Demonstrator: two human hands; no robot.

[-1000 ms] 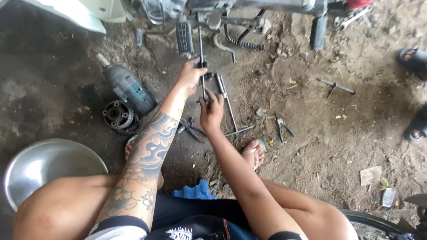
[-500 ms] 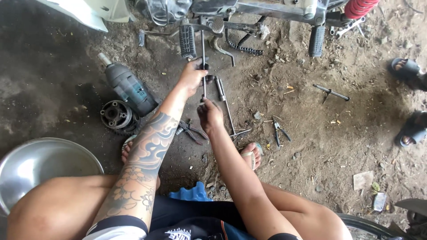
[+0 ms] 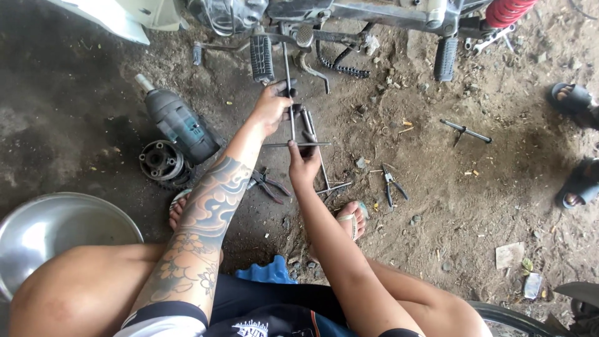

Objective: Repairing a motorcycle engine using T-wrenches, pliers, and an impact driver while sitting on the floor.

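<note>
Below the motorcycle footpeg [image 3: 262, 57], a T-handle wrench [image 3: 291, 118] stands with its long shaft running away from the person toward the bike, its crossbar lying left to right. Left hand [image 3: 272, 106] is closed around the shaft near the peg; right hand [image 3: 304, 163] grips it at the crossbar. Nearer the person than the peg, a steel bowl [image 3: 56, 234] looks empty.

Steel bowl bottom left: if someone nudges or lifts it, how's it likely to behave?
The steel bowl looks thin-walled and empty, so probably light for its size. Its polished surface may be slippery to grip. The rounded underside on uneven dirt ground suggests it could rock or tip when pushed.
</note>
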